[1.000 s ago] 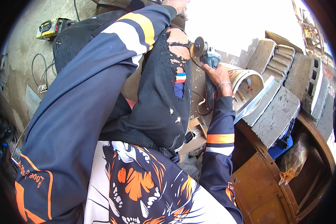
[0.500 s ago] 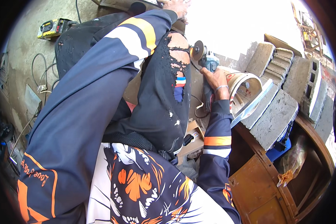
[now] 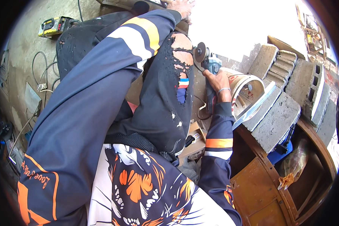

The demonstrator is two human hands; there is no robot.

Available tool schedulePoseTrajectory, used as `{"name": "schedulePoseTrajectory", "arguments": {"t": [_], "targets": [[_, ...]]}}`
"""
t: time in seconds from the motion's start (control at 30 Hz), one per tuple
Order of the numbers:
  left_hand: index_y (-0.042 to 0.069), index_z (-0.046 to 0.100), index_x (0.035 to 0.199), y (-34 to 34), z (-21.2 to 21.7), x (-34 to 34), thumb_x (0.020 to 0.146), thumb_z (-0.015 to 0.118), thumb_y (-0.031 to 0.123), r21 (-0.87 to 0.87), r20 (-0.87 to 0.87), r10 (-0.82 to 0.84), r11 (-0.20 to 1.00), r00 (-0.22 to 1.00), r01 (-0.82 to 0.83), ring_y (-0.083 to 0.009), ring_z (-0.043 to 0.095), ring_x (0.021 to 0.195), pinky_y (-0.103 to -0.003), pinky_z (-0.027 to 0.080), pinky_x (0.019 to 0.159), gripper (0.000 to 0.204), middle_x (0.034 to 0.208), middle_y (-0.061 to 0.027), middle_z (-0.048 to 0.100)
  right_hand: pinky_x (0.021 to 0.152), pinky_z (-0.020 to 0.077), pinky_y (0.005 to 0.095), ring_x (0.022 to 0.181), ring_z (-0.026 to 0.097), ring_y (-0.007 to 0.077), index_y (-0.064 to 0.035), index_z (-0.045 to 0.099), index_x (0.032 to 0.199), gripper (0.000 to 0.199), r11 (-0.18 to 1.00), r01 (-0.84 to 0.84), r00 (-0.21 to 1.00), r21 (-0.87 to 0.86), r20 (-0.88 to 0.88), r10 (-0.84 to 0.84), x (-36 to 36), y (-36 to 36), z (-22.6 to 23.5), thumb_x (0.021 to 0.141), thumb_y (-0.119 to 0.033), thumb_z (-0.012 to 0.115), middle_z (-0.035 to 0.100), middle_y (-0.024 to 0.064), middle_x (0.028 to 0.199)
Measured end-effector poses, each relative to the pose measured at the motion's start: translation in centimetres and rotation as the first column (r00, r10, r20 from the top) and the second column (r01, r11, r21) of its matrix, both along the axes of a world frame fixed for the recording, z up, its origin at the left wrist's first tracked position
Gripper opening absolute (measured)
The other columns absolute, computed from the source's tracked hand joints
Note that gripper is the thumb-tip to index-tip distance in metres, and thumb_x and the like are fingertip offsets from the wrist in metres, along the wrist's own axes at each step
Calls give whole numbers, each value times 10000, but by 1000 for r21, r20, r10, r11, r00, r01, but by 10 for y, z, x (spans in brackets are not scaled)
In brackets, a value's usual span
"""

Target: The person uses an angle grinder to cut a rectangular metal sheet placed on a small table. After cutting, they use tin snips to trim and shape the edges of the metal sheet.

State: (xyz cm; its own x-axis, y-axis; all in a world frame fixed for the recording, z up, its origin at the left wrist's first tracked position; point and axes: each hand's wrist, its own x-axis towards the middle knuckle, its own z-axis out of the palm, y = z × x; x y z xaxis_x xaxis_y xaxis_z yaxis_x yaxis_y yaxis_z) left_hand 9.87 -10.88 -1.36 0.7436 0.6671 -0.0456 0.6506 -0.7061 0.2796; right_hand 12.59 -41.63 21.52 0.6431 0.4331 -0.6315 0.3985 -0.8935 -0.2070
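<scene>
My right hand is wrapped round the body of an angle grinder, teal at the head with a thin round disc at its far end. The disc stands just right of my bent knee, where the torn black trousers show bare skin. At the top edge my left hand lies over a metal piece, fingers stretched out; glare hides part of it. What lies under that palm is hidden.
Right of the grinder lies a white bucket on its side, beside stacked concrete blocks. A brown cabinet stands lower right. A yellow-black machine and cables are on the floor at left. An open cardboard box sits below the grinder.
The grinder and its disc have shifted very slightly right and down. The orange tint beside the disc is gone. Both hands keep nearly the same place.
</scene>
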Motion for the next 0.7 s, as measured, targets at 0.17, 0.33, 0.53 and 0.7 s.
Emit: {"name": "schedulePoseTrajectory", "arguments": {"t": [0.17, 0.33, 0.53, 0.7], "targets": [[42, 597, 1255, 1, -9, 1, 910, 463, 194, 14, 8, 3, 1000, 1000, -4, -392, 505, 1235, -632, 325, 1030, 400, 1309, -221, 549, 789, 527, 436, 843, 693, 417, 178, 652, 834, 671, 999, 23, 999, -40, -25, -24, -3, 2, -1, 643, -464, 689, 649, 366, 834], [50, 586, 1272, 2, -21, 1, 916, 449, 193, 34, 35, 24, 999, 999, -26, -384, 504, 1236, -619, 334, 1032, 408, 1312, -219, 547, 802, 526, 436, 860, 692, 415, 174, 656, 846, 666, 999, 35, 999, -40, -35, -36, -6, 3, 2, 649, -462, 688, 645, 375, 851], [55, 594, 1251, 14, -54, 6, 910, 454, 199, 17, -66, -75, 997, 995, 76, -385, 541, 1188, -603, 371, 1004, 395, 1269, -211, 582, 806, 525, 439, 868, 690, 421, 176, 658, 846, 678, 999, 31, 1000, -29, -4, -31, -7, 3, -1, 652, -473, 690, 647, 373, 855], [79, 666, 1130, 24, -84, 3, 899, 483, 240, 164, -103, -110, 978, 989, 126, -356, 578, 1127, -576, 425, 938, 336, 1179, -178, 628, 791, 524, 444, 839, 690, 428, 182, 655, 831, 693, 1000, -3, 1000, 5, -26, 3, -3, 11, 2, 651, -486, 689, 641, 379, 827]]}}
